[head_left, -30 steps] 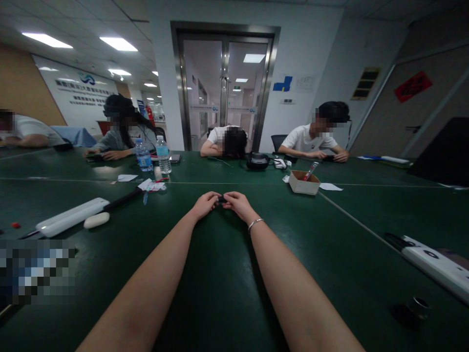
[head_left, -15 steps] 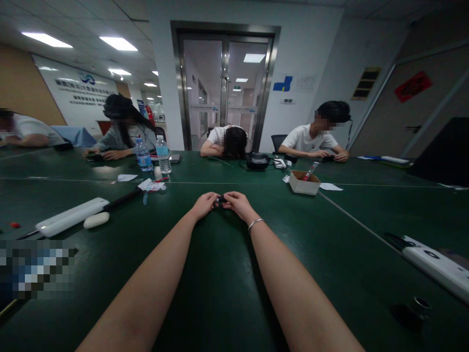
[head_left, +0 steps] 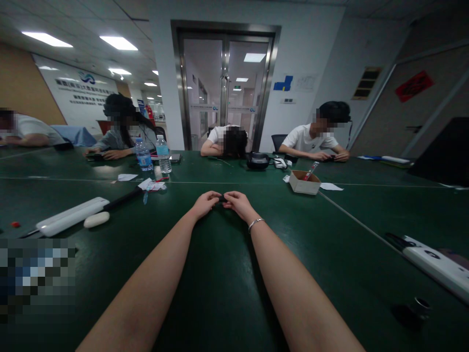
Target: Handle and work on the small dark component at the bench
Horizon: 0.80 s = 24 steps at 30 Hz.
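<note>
On desk (head_left: pixel 220 283), left hand (head_left: pixel 204 203) and right hand (head_left: pixel 239 202) both pinch black part (head_left: pixel 221 198) between them; manipulation underway, steady grip needed.

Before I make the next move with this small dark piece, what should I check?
1. Left hand pinches the small dark piece: ok.
2. Right hand pinches it too: ok.
3. Which way the piece faces: cannot tell, too small.
4. Bracelet on the right wrist, apart from the piece: ok.
5. Cardboard box well apart from both hands: ok.
</note>
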Tool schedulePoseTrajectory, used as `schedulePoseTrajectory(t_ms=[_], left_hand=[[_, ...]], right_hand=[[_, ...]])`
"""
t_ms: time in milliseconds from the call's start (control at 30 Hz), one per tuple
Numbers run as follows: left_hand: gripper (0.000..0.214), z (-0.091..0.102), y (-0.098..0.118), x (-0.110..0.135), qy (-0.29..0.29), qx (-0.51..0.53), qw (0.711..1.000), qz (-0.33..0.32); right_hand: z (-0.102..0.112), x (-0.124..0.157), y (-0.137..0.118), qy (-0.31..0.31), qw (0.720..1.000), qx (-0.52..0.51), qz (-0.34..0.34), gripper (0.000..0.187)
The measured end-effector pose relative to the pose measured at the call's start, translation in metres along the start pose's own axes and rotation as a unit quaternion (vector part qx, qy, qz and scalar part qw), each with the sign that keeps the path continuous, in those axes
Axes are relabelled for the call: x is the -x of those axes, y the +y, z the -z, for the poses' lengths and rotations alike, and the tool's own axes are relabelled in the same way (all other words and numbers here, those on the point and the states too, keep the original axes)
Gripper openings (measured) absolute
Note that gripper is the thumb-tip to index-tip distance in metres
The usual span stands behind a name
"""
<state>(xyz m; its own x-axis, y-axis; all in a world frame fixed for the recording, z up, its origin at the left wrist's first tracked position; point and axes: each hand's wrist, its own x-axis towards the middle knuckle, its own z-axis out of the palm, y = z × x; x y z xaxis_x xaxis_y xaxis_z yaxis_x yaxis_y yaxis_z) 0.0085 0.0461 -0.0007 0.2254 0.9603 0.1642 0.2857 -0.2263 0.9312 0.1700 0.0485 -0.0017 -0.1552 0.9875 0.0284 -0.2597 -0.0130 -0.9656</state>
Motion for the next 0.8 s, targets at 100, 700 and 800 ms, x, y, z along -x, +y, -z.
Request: schedulePoseTrajectory(t_ms=[100, 700, 800], left_hand=[[0.029, -0.0003, 0.0037, 0.0026, 0.004, 0.003, 1.0, 0.002], [0.032, 0.0008, 0.0024, 0.0015, 0.006, -0.011, 1.0, -0.002], [0.033, 0.001, 0.0022, 0.0014, -0.004, -0.017, 1.0, 0.003]], right_hand=[[0.0005, -0.0012, 0.0013, 0.004, 1.0, -0.003, 0.0, 0.009], [-0.0004, 0.0, -0.0002, 0.006, 1.0, 0.004, -0.004, 0.006], [-0.0007, 0.0012, -0.0015, 0.006, 1.0, 0.005, -0.006, 0.006]])
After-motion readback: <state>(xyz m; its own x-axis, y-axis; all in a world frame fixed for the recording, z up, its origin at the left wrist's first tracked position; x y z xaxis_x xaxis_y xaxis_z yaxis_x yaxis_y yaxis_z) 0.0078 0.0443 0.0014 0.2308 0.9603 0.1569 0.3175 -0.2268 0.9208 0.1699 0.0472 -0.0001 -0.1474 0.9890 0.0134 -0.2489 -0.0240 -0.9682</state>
